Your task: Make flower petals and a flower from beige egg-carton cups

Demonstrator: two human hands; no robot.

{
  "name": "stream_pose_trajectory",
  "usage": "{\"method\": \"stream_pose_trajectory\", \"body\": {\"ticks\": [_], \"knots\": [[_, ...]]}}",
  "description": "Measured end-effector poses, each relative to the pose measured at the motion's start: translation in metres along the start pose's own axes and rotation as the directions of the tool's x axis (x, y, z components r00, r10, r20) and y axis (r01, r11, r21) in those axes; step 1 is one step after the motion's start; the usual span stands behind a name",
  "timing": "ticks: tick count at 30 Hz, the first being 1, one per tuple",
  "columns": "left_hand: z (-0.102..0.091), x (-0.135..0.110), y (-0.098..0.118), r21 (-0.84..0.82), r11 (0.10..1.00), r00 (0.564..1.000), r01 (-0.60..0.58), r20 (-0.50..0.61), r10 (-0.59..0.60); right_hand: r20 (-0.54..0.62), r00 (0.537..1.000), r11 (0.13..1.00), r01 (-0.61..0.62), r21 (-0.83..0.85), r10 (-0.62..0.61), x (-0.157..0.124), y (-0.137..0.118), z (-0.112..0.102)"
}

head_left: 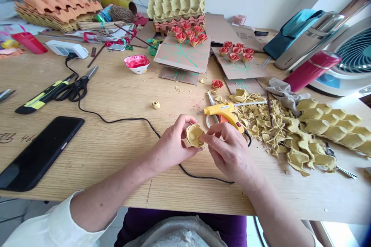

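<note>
Between my hands is a pale yellow egg-carton flower (pixel 194 135), cup-shaped with its hollow facing up. My left hand (pixel 176 139) wraps its fingers and thumb around the flower's left side. With thumb and forefinger together, my right hand (pixel 224 144) pinches the flower's right rim. A yellow hot glue gun (pixel 224 112) lies just beyond my right hand, its nozzle pointing left, on top of orange-handled scissors (pixel 213 110). A small rolled carton piece (pixel 156 104) sits on the table ahead of my left hand.
Carton scraps (pixel 269 123) and a cut egg tray (pixel 333 123) lie right. Red flowers (pixel 189 34) stand on cardboard (pixel 182 54) behind. A bowl of red paint (pixel 136 63), black scissors (pixel 77 87), a utility knife (pixel 43 94) and a phone (pixel 40 152) are left. A black cord (pixel 116 120) crosses the table.
</note>
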State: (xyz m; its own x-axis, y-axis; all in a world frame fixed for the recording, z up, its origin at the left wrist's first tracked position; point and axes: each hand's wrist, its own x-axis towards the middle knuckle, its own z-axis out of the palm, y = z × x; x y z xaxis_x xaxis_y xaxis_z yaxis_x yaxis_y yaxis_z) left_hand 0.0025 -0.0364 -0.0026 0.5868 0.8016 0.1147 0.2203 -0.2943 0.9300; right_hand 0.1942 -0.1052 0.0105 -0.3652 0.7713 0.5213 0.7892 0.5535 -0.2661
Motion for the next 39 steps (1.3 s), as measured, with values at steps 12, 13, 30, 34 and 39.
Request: {"method": "stream_pose_trajectory", "body": {"ticks": [12, 13, 30, 34, 39], "knots": [[0.003, -0.003, 0.010, 0.188, 0.982, 0.999, -0.026, 0.048, 0.017, 0.020, 0.999, 0.999, -0.037, 0.008, 0.036, 0.005, -0.012, 0.001], [0.003, -0.004, 0.009, 0.201, 0.979, 0.999, -0.031, 0.046, 0.022, 0.029, 0.999, 0.999, -0.036, 0.002, 0.036, 0.005, -0.012, 0.002], [0.002, -0.005, 0.009, 0.265, 0.952, 0.988, -0.152, 0.058, 0.142, 0.095, 0.994, 0.999, -0.047, -0.018, 0.048, 0.006, -0.017, 0.004], [0.004, -0.004, 0.008, 0.296, 0.948, 0.989, -0.121, -0.042, 0.139, -0.003, 0.997, 0.996, -0.084, -0.022, 0.083, 0.005, -0.015, 0.005], [0.006, -0.004, 0.006, 0.299, 0.941, 0.983, -0.159, -0.040, 0.179, -0.034, 0.993, 0.993, -0.116, -0.003, 0.116, 0.005, -0.015, 0.007]]}}
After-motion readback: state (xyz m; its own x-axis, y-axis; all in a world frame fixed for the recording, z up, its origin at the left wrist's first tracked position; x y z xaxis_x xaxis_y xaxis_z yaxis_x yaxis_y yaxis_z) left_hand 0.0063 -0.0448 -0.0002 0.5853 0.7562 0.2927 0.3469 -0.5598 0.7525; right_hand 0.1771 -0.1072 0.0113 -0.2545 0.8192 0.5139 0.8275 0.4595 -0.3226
